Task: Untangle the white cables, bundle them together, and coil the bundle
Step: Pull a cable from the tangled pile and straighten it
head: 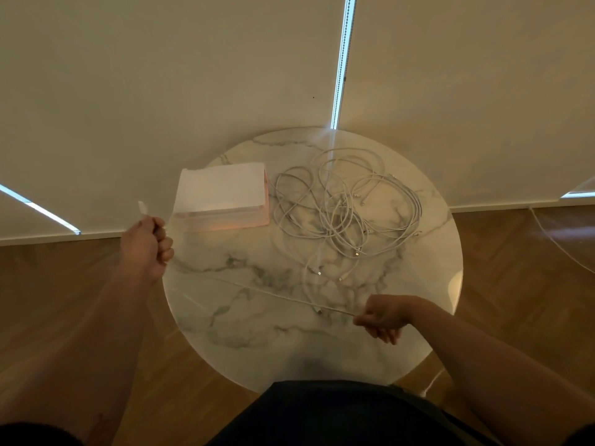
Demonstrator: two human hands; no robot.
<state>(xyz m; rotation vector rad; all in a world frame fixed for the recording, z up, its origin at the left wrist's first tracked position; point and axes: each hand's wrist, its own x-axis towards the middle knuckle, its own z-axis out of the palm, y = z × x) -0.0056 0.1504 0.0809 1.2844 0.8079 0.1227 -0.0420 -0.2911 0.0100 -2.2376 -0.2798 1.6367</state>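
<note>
- Overhead, from the head view, both bare forearms reach out over a round marble counter (pixel 428 317), spread wide apart.
- Left arm runs up along the counter's left edge; the left hand (pixel 146 249) is curled into a fist, raised just off the rim, knuckles toward the counter.
- That fist is closed around one end of a single white cable (pixel 267 292); a plug end pokes up above the thumb, blurred, so its type is hard to make out.
- Right arm comes in from the lower right, wrist bent; the right hand (pixel 384 317) pinches the same cable between thumb and fingertips, other fingers loosely drooping.
- The held cable stretches taut and low across the counter's front between the two hands.
- Farther back, the tangled cables (pixel 347 204) lie in a loose heap on the counter's right half.
- Just left of the heap sits a white box (pixel 222 191) with a pinkish side.
</note>
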